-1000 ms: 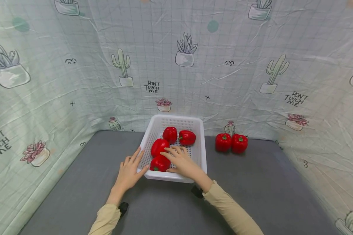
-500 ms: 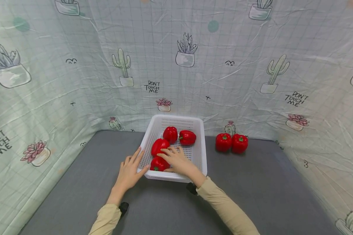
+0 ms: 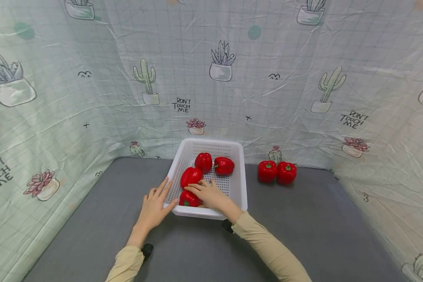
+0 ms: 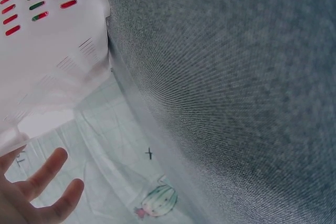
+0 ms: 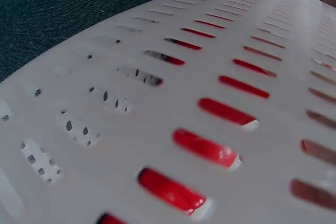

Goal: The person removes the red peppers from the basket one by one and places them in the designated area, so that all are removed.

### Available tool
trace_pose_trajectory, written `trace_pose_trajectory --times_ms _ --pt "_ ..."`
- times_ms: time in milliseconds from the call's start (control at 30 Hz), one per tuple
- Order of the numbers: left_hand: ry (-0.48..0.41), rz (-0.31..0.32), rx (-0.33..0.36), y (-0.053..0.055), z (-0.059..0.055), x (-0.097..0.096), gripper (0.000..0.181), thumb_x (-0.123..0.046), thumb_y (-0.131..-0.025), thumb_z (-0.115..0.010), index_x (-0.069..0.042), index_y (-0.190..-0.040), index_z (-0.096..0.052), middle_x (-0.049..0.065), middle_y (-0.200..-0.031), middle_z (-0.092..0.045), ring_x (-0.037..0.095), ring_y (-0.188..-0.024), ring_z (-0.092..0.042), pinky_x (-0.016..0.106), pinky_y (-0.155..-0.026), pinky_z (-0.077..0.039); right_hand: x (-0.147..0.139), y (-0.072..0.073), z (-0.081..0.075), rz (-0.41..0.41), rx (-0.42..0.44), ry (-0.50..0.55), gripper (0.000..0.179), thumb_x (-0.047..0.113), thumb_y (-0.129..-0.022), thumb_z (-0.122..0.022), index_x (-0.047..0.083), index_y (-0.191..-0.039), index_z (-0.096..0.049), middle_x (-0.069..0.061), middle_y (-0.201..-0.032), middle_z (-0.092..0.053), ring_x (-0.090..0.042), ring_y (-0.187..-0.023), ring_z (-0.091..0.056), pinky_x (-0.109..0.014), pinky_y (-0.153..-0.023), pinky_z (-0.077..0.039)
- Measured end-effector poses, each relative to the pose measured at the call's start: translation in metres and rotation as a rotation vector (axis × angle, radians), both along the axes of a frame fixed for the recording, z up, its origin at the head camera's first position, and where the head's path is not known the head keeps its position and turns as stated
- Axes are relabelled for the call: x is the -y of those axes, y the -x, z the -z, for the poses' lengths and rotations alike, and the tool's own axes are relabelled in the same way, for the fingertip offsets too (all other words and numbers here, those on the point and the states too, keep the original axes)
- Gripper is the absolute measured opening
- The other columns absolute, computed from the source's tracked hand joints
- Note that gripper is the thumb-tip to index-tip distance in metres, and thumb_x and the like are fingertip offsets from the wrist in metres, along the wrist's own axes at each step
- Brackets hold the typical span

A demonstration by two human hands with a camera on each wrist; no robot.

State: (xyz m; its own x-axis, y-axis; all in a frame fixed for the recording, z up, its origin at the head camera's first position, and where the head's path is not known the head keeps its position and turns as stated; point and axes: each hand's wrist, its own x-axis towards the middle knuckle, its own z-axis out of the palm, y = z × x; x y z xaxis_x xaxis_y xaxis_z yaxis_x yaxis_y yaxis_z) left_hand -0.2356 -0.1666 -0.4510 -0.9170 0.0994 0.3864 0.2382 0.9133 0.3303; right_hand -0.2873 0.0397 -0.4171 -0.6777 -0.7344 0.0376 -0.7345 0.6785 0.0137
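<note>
A white plastic basket holds several red bell peppers. My left hand rests at its front left corner, fingers extended along the left side and thumb at the front rim. Inside the basket, my right hand bends its fingers over the nearest bell pepper, thumb on the right side of it; that hand partly hides the pepper. Just behind lies another bell pepper. In the left wrist view, spread fingers show beside the basket wall. Red shows through slots in the basket wall in the right wrist view.
Farther back in the basket are two more bell peppers, one upright and one on its side. On the grey table, right of the basket, two bell peppers stand side by side. A cactus-print cloth hangs around the table.
My right hand has shifted left and slightly down, its fingers closing in over the nearest bell pepper. The left hand and the basket have stayed in place.
</note>
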Motion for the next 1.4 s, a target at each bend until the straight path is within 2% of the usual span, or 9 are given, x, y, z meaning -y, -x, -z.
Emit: trace_pose_trajectory --times_ms 167,433,633,867,1100,1400 --pt "-0.006 0.0 -0.002 0.0001 0.0015 -0.0006 0.068 -0.045 -0.079 -0.058 -0.017 -0.138 -0.035 0.007 -0.145 -0.03 0.031 -0.109 -0.042 0.051 -0.081 -0.035 -0.0015 0.0004 0.0035 0.005 0.039 0.03 0.086 0.033 -0.066 -0.076 0.031 -0.138 -0.03 0.005 -0.139 -0.04 -0.02 -0.125 -0.035 -0.053 -0.1 -0.03" --pt "-0.005 0.005 -0.009 -0.0008 0.0023 -0.0004 0.069 -0.042 -0.079 -0.059 -0.017 -0.138 -0.034 0.008 -0.145 -0.029 0.031 -0.108 -0.042 0.051 -0.081 -0.036 -0.0005 0.0004 0.0038 0.017 -0.019 0.01 0.08 0.036 -0.065 -0.076 0.028 -0.134 -0.036 0.001 -0.131 -0.047 -0.021 -0.122 -0.037 -0.051 -0.098 -0.033" --pt "-0.006 0.01 -0.015 -0.0022 0.0025 -0.0002 0.068 -0.041 -0.079 -0.059 -0.016 -0.138 -0.035 0.009 -0.145 -0.03 0.032 -0.108 -0.042 0.051 -0.08 -0.036 0.002 -0.0003 0.0052 0.064 0.002 -0.018 0.078 0.037 -0.066 -0.075 0.026 -0.133 -0.037 0.001 -0.132 -0.047 -0.022 -0.124 -0.036 -0.052 -0.1 -0.03" --pt "-0.007 0.006 -0.021 -0.0045 0.0039 0.0016 0.07 -0.041 -0.077 -0.061 -0.016 -0.138 -0.035 0.01 -0.145 -0.03 0.032 -0.108 -0.043 0.052 -0.081 -0.037 0.0047 -0.0018 0.0061 0.071 0.001 -0.044 0.078 0.038 -0.067 -0.074 0.022 -0.133 -0.036 0.0 -0.134 -0.046 -0.022 -0.123 -0.036 -0.05 -0.1 -0.031" --pt "-0.002 0.007 -0.019 -0.0026 0.0037 0.0025 0.071 -0.04 -0.077 -0.061 -0.016 -0.138 -0.035 0.011 -0.144 -0.031 0.032 -0.108 -0.042 0.051 -0.08 -0.037 0.0058 0.0011 0.0081 0.092 0.013 -0.022 0.078 0.038 -0.066 -0.074 0.02 -0.132 -0.037 0.0 -0.133 -0.047 -0.021 -0.123 -0.037 -0.05 -0.101 -0.031" --pt "-0.009 0.009 -0.012 -0.0003 0.0018 0.0007 0.07 -0.041 -0.078 -0.06 -0.017 -0.139 -0.033 0.009 -0.145 -0.029 0.032 -0.109 -0.041 0.051 -0.082 -0.035 0.0052 0.0039 0.0072 0.114 -0.021 -0.043 0.078 0.04 -0.066 -0.074 0.024 -0.132 -0.035 -0.003 -0.129 -0.045 -0.022 -0.12 -0.039 -0.046 -0.098 -0.035"
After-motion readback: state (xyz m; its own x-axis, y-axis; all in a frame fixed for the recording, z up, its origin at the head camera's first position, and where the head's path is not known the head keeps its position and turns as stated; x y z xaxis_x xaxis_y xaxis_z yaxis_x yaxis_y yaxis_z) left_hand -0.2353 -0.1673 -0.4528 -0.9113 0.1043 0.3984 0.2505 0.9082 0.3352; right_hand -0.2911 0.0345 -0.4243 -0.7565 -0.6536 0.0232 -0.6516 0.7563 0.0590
